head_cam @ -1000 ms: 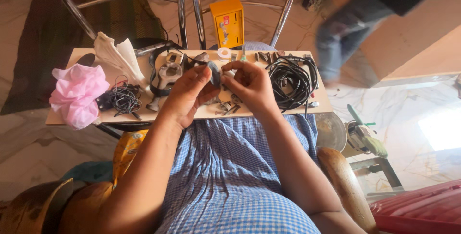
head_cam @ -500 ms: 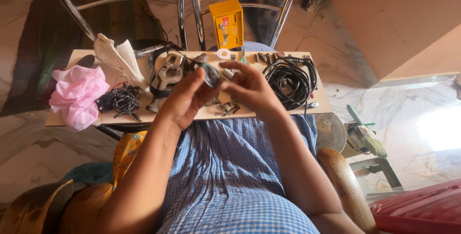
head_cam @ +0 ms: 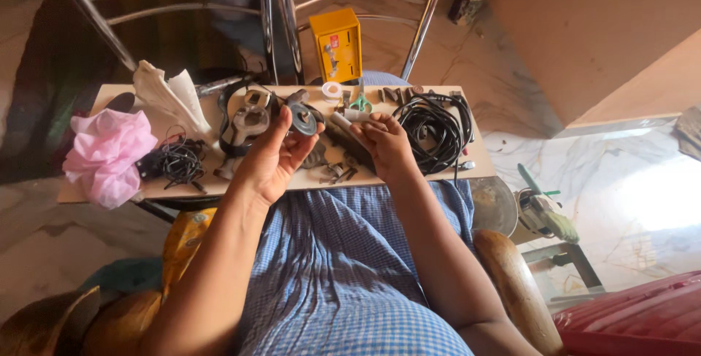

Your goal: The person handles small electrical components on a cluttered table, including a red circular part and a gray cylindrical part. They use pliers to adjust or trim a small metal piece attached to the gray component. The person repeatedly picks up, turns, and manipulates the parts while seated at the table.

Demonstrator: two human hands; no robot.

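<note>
At centre-left of the frame our left hand (head_cam: 272, 157) pinches a dark round metal disc (head_cam: 301, 118) at its rim, raised off the pale wooden board (head_cam: 87, 189); just right, our right hand (head_cam: 385, 146) closes around a small white cylinder (head_cam: 343, 120), beside coiled black cable (head_cam: 437, 131).

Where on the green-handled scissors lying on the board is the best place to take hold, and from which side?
Take the scissors by the green loop handles, which point toward the person, coming from above. The blades point away, toward the board's far edge, so the handles probably meet the hands first.
</note>
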